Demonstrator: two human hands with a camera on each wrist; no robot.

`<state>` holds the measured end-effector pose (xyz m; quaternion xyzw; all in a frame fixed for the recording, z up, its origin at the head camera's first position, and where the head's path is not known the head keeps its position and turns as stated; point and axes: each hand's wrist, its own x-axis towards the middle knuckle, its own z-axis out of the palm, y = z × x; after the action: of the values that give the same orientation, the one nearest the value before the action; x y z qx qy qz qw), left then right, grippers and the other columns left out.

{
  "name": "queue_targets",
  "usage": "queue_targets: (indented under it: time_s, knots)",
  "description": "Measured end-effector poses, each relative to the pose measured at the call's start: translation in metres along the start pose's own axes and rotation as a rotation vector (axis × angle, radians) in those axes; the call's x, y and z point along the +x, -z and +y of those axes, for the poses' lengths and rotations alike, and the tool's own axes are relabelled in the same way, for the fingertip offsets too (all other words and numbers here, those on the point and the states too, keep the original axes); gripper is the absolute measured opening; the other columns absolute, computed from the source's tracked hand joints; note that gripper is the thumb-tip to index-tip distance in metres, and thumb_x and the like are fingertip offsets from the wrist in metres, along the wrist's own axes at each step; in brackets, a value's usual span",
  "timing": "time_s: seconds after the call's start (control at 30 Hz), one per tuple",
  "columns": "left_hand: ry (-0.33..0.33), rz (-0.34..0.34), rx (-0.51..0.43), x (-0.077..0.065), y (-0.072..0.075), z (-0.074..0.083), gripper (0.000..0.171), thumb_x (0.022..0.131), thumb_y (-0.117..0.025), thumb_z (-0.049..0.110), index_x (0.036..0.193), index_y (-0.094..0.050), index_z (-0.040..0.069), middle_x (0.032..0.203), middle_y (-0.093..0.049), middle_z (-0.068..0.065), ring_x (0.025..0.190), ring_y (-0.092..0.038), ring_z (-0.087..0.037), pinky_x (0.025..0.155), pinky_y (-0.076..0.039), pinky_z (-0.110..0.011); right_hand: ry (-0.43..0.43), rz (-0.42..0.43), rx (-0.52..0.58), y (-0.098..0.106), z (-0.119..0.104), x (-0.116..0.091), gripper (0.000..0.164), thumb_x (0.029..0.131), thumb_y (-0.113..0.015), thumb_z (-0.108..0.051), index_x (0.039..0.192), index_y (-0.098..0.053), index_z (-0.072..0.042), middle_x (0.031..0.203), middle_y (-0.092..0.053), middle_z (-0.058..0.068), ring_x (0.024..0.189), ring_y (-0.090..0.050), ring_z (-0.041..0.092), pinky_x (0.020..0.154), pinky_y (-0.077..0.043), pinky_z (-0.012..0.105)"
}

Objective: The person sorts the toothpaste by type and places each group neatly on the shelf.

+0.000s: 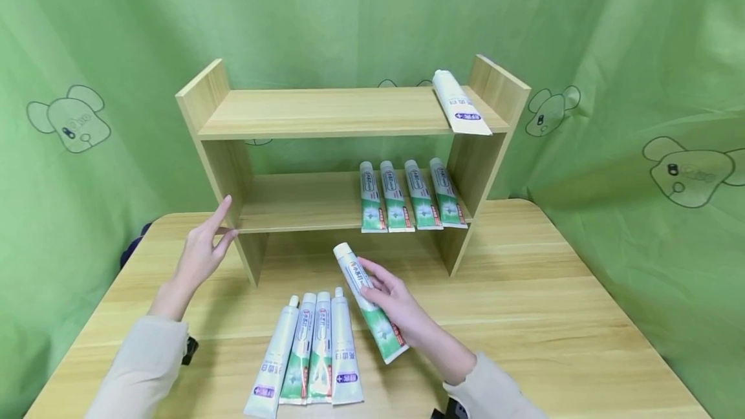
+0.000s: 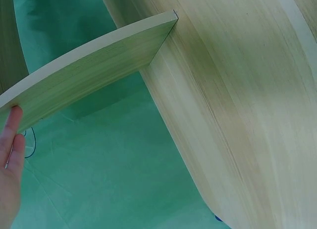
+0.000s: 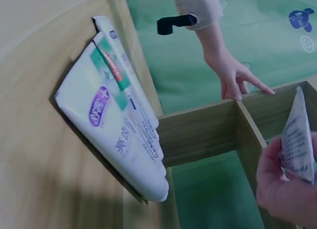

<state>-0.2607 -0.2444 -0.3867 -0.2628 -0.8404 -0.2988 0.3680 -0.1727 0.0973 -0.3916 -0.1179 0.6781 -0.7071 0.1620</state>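
My right hand [image 1: 401,306] holds a green-and-white toothpaste tube [image 1: 372,306] between thumb and fingers. Its white cap points up and left, in front of the wooden shelf's lower board. In the right wrist view the tube [image 3: 297,140] is seen narrow, its flat end upward. My left hand [image 1: 200,254] grips the front edge of the shelf's left side panel [image 1: 218,167]; in the left wrist view, fingers [image 2: 14,125] lie against that panel's face. Several tubes lie side by side on the table: white ones [image 1: 273,361] outside, green-and-white ones [image 1: 320,348] between them.
The two-level shelf [image 1: 326,115] stands at the back of the wooden table [image 1: 553,315]. Several green-and-white tubes [image 1: 398,202] lie in a row at the right of its lower board. A white tube [image 1: 460,102] lies on the top board's right end. Green curtain [image 1: 349,18] hangs behind.
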Motion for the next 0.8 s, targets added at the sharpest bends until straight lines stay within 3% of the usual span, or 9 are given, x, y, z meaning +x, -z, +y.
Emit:
queue_targets:
  time_s: [0.23,0.33,0.4,0.6,0.8]
  knots:
    - [0.0,0.0,-0.001,-0.0006,-0.0003,-0.0011,0.07,0.072,-0.068,-0.013,0.134,-0.039,-0.002,0.12,-0.051,-0.031,0.07,-0.065,-0.037,0.055,-0.054,-0.043,-0.08,-0.19,0.134,0.0049,-0.0034,-0.0047,0.082,0.074,-0.046,0.008,0.147,-0.014,-0.014,0.15,-0.015,0.019,0.124,-0.034,0.027,0.087,-0.044,0.024]
    - [-0.005,0.003,-0.001,-0.0007,-0.0002,-0.0016,0.07,0.072,-0.068,-0.012,0.134,-0.039,-0.002,0.12,-0.051,-0.031,0.07,-0.065,-0.037,0.052,-0.054,-0.04,-0.084,-0.26,0.193,0.007,-0.0035,-0.005,0.087,0.074,-0.046,0.01,0.148,-0.007,-0.015,0.152,-0.005,0.016,0.133,-0.023,0.03,0.095,-0.041,0.025]
    - [-0.007,0.004,0.001,-0.0009,0.0,-0.0017,0.071,0.071,-0.068,-0.012,0.135,-0.039,-0.002,0.12,-0.051,-0.031,0.07,-0.065,-0.037,0.049,-0.053,-0.039,-0.091,-0.277,0.218,0.0081,-0.0032,-0.005,0.089,0.075,-0.047,0.011,0.148,-0.005,-0.017,0.152,-0.002,0.015,0.133,-0.024,0.03,0.096,-0.041,0.027]
    - [-0.004,0.005,0.002,-0.0013,0.0002,-0.0017,0.072,0.072,-0.067,-0.013,0.136,-0.037,0.0,0.12,-0.052,-0.031,0.07,-0.065,-0.037,0.052,-0.054,-0.04,-0.078,-0.237,0.226,0.0082,-0.0044,-0.0041,0.083,0.08,-0.055,0.006,0.147,-0.012,-0.014,0.147,-0.019,0.022,0.115,-0.048,0.023,0.09,-0.048,0.031]
    - [0.002,0.0,0.002,-0.0009,-0.0001,-0.0018,0.073,0.072,-0.067,-0.013,0.137,-0.037,0.002,0.121,-0.052,-0.03,0.071,-0.065,-0.037,0.057,-0.054,-0.042,-0.009,-0.138,0.145,0.0027,-0.0099,-0.0021,0.078,0.079,-0.058,0.003,0.146,-0.019,-0.01,0.137,-0.038,0.025,0.109,-0.054,0.027,0.085,-0.051,0.031]
